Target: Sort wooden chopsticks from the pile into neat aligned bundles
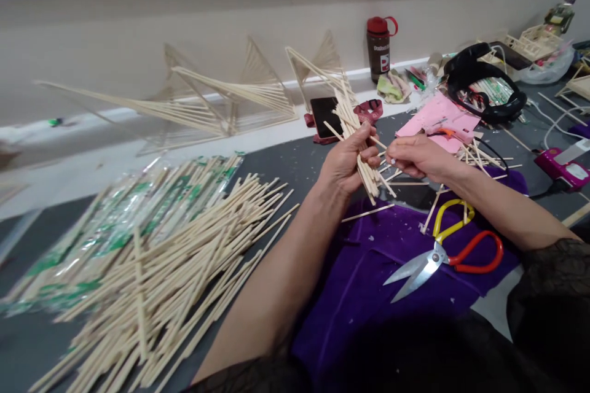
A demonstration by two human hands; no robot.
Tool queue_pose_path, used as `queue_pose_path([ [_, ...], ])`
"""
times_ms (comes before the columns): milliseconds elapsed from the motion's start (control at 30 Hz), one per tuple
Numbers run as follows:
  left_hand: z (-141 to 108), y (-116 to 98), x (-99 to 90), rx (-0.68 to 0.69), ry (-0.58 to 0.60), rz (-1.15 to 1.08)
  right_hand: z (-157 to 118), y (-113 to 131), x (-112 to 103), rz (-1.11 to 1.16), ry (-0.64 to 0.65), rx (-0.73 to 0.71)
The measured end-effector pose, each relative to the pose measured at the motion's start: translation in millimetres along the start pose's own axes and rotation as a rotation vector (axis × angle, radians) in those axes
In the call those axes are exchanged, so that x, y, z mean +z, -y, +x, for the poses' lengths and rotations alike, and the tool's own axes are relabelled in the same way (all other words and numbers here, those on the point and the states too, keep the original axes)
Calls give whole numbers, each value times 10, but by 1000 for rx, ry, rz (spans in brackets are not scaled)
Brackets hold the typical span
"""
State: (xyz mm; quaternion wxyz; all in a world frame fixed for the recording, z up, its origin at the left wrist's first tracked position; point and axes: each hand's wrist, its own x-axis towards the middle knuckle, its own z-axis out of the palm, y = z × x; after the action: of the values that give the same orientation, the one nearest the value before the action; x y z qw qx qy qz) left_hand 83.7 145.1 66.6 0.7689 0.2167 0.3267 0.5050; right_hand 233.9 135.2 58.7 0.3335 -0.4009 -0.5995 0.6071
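Note:
My left hand (353,159) is wrapped round a bundle of thin wooden sticks (346,112), which fans out above and below the fist. Close beside it, my right hand (417,156) is closed, its fingertips pinching the end of a wooden stick (380,143) that slants out from the bundle. Below the hands, scissors (436,255) with one yellow and one red handle lie partly open on a purple cloth (354,270). A few loose sticks (369,214) rest on that cloth and just behind my right hand.
A big pile of sticks (184,258) and plastic-wrapped stick packs (120,227) cover the left. Stick frames (239,89) lean along the wall near a red-lidded bottle (378,49). Beyond my hands are a phone (324,116), pink paper (437,113), a black headband (507,101) and a magenta device (562,169).

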Motion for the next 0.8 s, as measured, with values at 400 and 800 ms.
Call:
queue_pose_path([
  [400,91,5,12,22,-104,22,-48,-6,145,-925,-222,-296],
  [800,109,-390,-251,57,-116,-199,-431,-5,172,-836,-22,-404],
])
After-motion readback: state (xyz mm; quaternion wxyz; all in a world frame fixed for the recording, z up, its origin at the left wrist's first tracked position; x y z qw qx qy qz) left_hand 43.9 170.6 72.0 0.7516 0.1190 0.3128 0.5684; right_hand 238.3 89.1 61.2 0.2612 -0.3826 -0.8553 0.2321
